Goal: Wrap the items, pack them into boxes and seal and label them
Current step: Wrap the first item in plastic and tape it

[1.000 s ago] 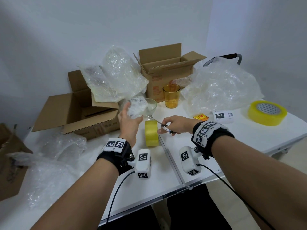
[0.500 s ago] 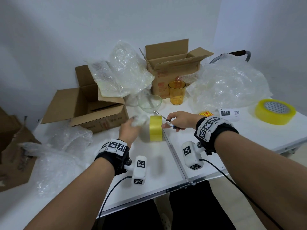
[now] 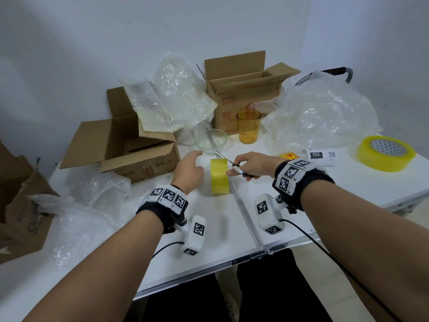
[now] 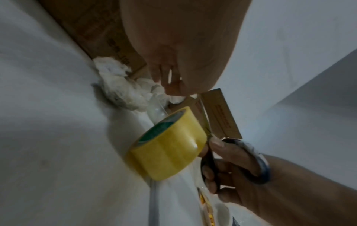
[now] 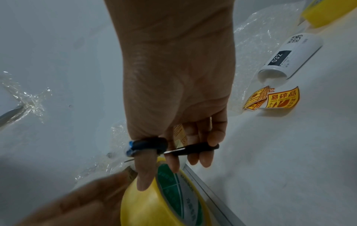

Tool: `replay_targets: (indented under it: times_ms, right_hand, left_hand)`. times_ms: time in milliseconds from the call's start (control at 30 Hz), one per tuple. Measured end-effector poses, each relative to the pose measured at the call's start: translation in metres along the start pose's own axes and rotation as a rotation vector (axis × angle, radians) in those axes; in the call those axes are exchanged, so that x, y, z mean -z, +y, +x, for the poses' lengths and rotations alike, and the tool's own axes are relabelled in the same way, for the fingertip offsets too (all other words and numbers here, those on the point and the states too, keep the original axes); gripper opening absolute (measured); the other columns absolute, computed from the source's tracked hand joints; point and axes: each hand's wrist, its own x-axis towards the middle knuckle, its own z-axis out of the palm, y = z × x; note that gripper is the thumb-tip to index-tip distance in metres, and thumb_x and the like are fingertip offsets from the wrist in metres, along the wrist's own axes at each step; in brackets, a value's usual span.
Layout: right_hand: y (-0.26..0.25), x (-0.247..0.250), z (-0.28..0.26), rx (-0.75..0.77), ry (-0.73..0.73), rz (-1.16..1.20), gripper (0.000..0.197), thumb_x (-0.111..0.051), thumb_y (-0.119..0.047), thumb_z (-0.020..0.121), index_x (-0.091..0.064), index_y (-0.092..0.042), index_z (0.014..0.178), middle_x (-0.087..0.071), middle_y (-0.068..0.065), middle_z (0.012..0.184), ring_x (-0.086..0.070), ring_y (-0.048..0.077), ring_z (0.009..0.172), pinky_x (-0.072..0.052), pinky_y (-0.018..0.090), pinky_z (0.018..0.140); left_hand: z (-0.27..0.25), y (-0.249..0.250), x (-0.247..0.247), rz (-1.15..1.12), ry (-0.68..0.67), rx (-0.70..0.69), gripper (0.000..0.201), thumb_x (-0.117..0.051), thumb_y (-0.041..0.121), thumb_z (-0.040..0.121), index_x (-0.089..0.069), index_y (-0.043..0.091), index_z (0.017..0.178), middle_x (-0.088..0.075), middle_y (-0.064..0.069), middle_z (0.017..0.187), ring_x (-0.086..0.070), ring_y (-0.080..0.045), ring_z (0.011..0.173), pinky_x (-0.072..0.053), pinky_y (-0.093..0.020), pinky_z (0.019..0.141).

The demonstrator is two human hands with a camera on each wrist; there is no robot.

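A small bubble-wrapped bundle (image 4: pixel 121 93) lies on the white table (image 3: pixel 209 228) beside the left cardboard box (image 3: pixel 130 154). My left hand (image 3: pixel 193 162) hovers over the bundle with fingers (image 4: pixel 170 79) relaxed, gripping nothing. A yellow tape roll (image 3: pixel 219 177) stands on its edge just right of that hand. My right hand (image 3: pixel 236 168) grips black-handled scissors (image 3: pixel 226 158), thumb and fingers through the loops (image 5: pixel 150 145), blades pointing toward the glass bowl (image 3: pixel 210 141). Its thumb tip rests against the roll (image 5: pixel 150 204).
An amber glass (image 3: pixel 248 126) and a second open box (image 3: pixel 246 89) stand behind. Bubble wrap sheets (image 3: pixel 174 101) (image 3: pixel 320 117) (image 3: pixel 92 201) lie around. A large tape roll (image 3: pixel 385 153), a white "032" bottle (image 5: pixel 289 56) and fragile stickers (image 5: pixel 282 99) sit at right.
My left hand brought the wrapped bundle down from in front of the bowl to the table left of the tape roll and released it. The right hand with the scissors stayed put.
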Motion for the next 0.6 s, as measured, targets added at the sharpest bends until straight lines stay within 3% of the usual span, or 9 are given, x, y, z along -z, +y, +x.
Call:
replay_targets:
  times_ms: [100, 167, 267, 367, 600]
  right_hand:
    - [0.001, 0.0, -0.002, 0.007, 0.009, -0.01, 0.034, -0.074, -0.05, 0.079, -0.061, -0.021, 0.091, -0.055, 0.001, 0.075, -0.055, 0.015, 0.067, -0.041, 0.023, 0.061]
    - [0.001, -0.001, -0.003, 0.016, 0.008, -0.012, 0.032, -0.074, -0.05, 0.079, -0.06, -0.022, 0.089, -0.056, 0.001, 0.075, -0.056, 0.015, 0.067, -0.041, 0.022, 0.062]
    - [0.003, -0.001, -0.004, 0.026, 0.014, -0.015, 0.032, -0.074, -0.05, 0.079, -0.061, -0.022, 0.091, -0.056, 0.0, 0.074, -0.056, 0.014, 0.067, -0.041, 0.022, 0.062]
    - [0.003, -0.002, -0.003, 0.041, 0.02, -0.019, 0.035, -0.074, -0.05, 0.08, -0.062, -0.02, 0.095, -0.057, 0.0, 0.074, -0.057, 0.014, 0.068, -0.042, 0.023, 0.064]
    - [0.006, -0.004, -0.004, 0.062, 0.03, 0.002, 0.033, -0.074, -0.05, 0.079, -0.062, -0.022, 0.09, -0.058, -0.001, 0.073, -0.059, 0.013, 0.067, -0.043, 0.023, 0.064]
  left_hand:
    - [0.011, 0.018, -0.001, -0.203, -0.135, 0.011, 0.054, -0.05, 0.01, 0.096, -0.04, 0.021, 0.148, -0.047, -0.005, 0.146, -0.044, -0.018, 0.134, -0.038, -0.033, 0.109]
    - [0.02, 0.024, -0.001, -0.221, -0.22, 0.027, 0.055, -0.055, 0.011, 0.096, -0.038, 0.015, 0.148, -0.049, -0.005, 0.144, -0.047, -0.018, 0.131, -0.038, -0.032, 0.11]
    - [0.032, 0.024, -0.002, -0.111, -0.203, 0.002, 0.043, -0.062, 0.014, 0.093, -0.055, 0.011, 0.135, -0.064, -0.005, 0.12, -0.059, -0.018, 0.113, -0.045, -0.033, 0.105]
    - [0.038, 0.021, -0.002, -0.107, -0.157, 0.002, 0.027, -0.068, 0.016, 0.089, -0.067, 0.015, 0.115, -0.068, -0.001, 0.098, -0.063, -0.017, 0.099, -0.049, -0.035, 0.1]
    - [0.041, 0.027, -0.003, -0.082, -0.147, 0.039, 0.033, -0.07, 0.02, 0.087, -0.065, 0.014, 0.12, -0.065, -0.001, 0.1, -0.062, -0.02, 0.101, -0.048, -0.033, 0.099]
